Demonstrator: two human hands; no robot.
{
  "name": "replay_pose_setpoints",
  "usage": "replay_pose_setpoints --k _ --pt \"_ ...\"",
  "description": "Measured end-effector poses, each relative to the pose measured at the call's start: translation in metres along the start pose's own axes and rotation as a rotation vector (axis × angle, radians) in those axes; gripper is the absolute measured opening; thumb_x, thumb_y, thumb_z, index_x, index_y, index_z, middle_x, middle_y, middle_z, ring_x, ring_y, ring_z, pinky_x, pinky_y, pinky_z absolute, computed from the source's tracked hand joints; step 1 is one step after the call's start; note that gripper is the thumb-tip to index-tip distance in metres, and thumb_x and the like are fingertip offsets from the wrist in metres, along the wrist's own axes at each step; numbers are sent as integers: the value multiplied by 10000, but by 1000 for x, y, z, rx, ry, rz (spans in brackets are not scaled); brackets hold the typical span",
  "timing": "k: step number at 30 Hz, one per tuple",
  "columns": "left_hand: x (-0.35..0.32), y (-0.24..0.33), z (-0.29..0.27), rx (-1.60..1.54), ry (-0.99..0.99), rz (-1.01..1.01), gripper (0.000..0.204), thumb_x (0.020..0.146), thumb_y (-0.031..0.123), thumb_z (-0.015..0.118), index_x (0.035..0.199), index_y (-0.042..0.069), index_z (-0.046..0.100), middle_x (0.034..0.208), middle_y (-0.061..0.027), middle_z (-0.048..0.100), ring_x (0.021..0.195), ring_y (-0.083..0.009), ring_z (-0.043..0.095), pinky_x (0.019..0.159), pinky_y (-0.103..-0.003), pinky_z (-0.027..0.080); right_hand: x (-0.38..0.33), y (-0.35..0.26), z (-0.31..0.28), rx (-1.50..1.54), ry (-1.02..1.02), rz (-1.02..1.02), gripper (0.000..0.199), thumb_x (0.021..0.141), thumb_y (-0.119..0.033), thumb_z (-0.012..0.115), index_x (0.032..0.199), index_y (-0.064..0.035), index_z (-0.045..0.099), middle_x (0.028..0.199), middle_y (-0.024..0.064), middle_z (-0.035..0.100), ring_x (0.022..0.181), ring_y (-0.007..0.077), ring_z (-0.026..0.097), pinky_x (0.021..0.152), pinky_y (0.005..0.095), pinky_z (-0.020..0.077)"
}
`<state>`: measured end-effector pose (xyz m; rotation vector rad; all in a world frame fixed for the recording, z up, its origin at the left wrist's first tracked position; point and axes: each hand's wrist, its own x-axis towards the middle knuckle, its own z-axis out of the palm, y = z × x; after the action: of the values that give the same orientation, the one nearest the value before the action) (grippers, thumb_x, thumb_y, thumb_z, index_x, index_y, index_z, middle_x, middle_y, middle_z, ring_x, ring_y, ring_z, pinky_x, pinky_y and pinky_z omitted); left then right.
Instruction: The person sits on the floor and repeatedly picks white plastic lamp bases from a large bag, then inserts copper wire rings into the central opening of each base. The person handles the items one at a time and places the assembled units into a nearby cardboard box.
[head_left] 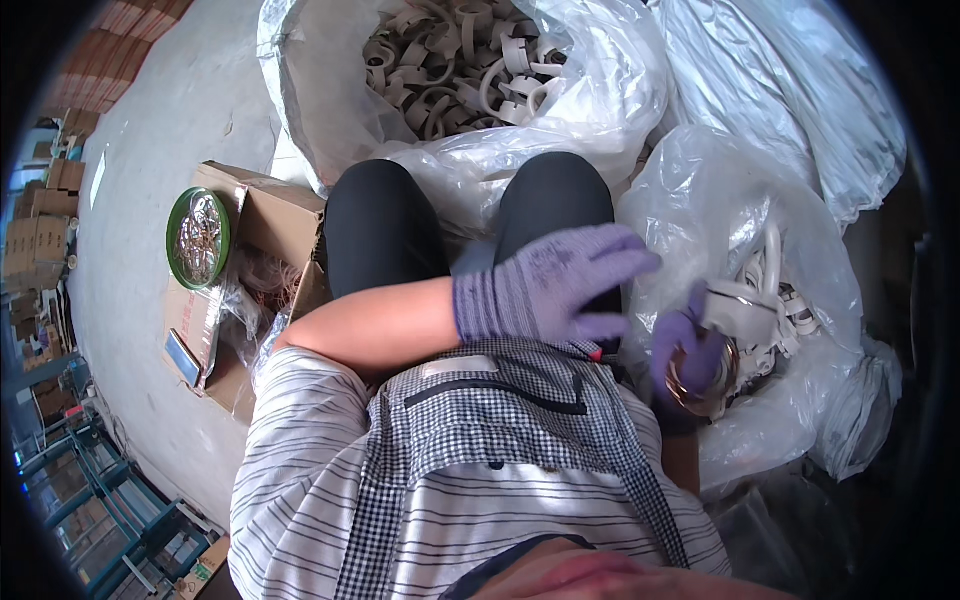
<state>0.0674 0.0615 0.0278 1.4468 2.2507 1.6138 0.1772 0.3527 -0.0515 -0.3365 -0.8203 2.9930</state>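
My left hand (565, 285), in a purple knit glove, reaches across my lap with its fingers spread and nothing in them. At my right side, my right hand (690, 350), gloved alike, is closed on a white plastic collar with a loop handle (742, 312). A thin metallic band shows round the collar's upper edge. Several copper-coloured rings (728, 385) hang around the fingers of that hand. Below and beside it, an open clear plastic bag (690, 190) holds similar white parts (795, 312). The right fingertips are partly hidden by the collar and rings.
Beyond my knees stands a large plastic bag (620, 60) full of handled collars (470, 60). On my left, an open cardboard box (285, 215) holds copper-coloured rings, with a green round tray (172, 240) and a phone-like slab (183, 358) on it. Silvery sheeting (790, 90) lies far right.
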Motion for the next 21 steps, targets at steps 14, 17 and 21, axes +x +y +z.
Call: replay_pose_setpoints --k 14,17,21 --pt "46 -341 -83 454 -70 -875 360 916 290 622 1186 76 729 981 -175 752 871 -287 741 800 -383 598 46 50 68 -149 272 166 451 1082 -384 514 1414 -82 552 1050 80 656 524 50 387 521 224 344" --pt "50 -397 -45 477 -102 -945 402 869 330 643 1120 34 747 1081 -229 744 1029 -382 726 875 -454 578 59 51 67 -403 123 165 333 1093 -292 473 1352 -117 586 1016 53 651 535 43 352 540 229 359" --pt "34 -440 -1 351 69 -1176 564 844 490 719 1205 58 730 1165 -214 732 1110 -362 702 936 -436 561 65 49 70 -597 60 170 324 1093 -234 451 1387 -141 548 937 37 591 566 46 336 547 231 370"
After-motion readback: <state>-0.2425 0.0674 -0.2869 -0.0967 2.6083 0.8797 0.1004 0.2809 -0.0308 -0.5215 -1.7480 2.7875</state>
